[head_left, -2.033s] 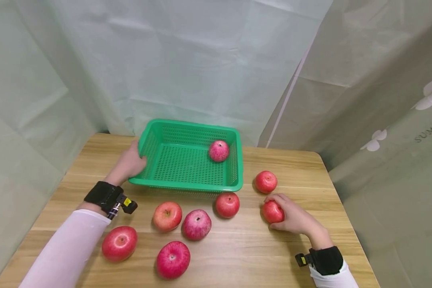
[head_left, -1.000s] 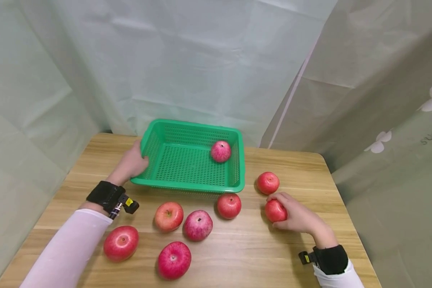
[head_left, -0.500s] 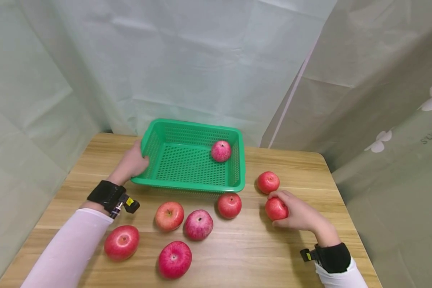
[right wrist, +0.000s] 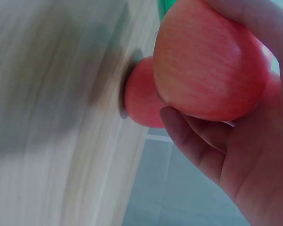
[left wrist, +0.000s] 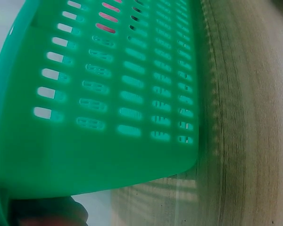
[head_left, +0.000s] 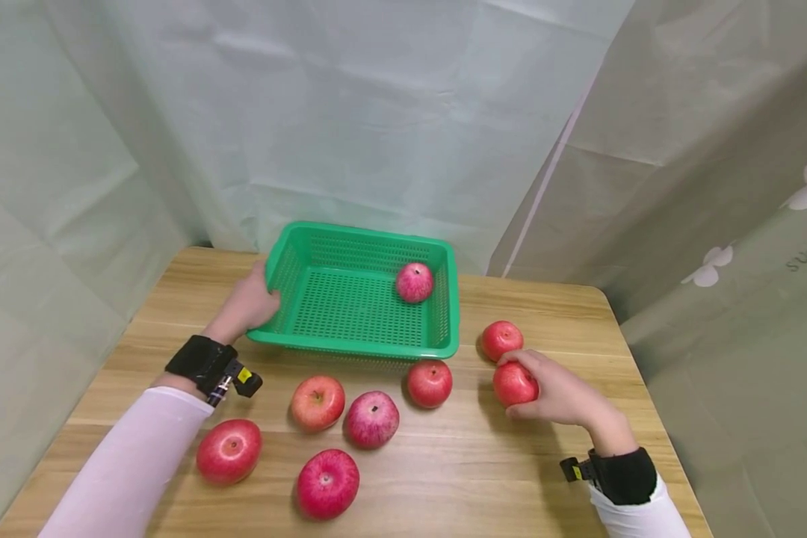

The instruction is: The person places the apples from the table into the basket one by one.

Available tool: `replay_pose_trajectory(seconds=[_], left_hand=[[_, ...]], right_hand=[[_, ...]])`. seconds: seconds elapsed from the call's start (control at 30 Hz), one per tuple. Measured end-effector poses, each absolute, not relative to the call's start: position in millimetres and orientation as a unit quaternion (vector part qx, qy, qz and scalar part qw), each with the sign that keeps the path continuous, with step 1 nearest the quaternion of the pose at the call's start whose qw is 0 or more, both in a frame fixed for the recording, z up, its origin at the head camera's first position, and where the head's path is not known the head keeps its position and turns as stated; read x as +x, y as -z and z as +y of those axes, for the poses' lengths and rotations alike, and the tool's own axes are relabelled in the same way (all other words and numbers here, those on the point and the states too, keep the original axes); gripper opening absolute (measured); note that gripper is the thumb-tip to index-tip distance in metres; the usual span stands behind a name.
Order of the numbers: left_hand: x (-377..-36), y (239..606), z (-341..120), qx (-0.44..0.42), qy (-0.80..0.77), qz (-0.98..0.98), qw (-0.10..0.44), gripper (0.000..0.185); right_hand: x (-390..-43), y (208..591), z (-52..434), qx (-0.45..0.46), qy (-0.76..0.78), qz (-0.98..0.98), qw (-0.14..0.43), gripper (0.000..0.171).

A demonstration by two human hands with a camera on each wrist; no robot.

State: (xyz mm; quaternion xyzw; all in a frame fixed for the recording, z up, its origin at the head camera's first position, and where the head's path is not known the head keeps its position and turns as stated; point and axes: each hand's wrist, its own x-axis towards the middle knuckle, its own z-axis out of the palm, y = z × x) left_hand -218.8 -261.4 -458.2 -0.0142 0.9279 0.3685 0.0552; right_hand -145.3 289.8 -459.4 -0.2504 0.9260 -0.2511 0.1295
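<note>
Wooden table (head_left: 444, 478) w/ pale curtains behind is carrying all items. Landmark: green basket (head_left: 356, 344). Left hand (head_left: 245, 306) is gripping basket's left wall, fingers curled on rim. One apple (head_left: 414, 282) is lying inside, far right corner. Five apples are sitting in front of basket. Right hand (head_left: 558, 396), right of basket, is holding a red apple (head_left: 514, 383), fingers wrapped round it.

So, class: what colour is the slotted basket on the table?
Green; the basket shows best in the head view.
</note>
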Motion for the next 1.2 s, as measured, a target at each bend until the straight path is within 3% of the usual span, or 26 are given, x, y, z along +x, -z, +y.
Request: replay_pose_trajectory(seconds=[0.43,0.93,1.2], left_hand=[[-219.2,457.9,-262.1,-0.014,-0.371,0.927,0.051,0.07],[-215.8,457.1,-260.0,-0.018,-0.364,0.93,0.05,0.072],[-215.9,456.6,-257.9,-0.025,-0.346,0.937,0.046,0.07]], right_hand=[[-160.8,448.3,267.1,-0.279,0.254,0.917,0.128,0.077],[-176.6,429.6,253.8,-0.309,0.256,0.908,0.12,0.069],[-184.7,414.3,251.2,-0.285,0.27,0.915,0.095,0.078]])
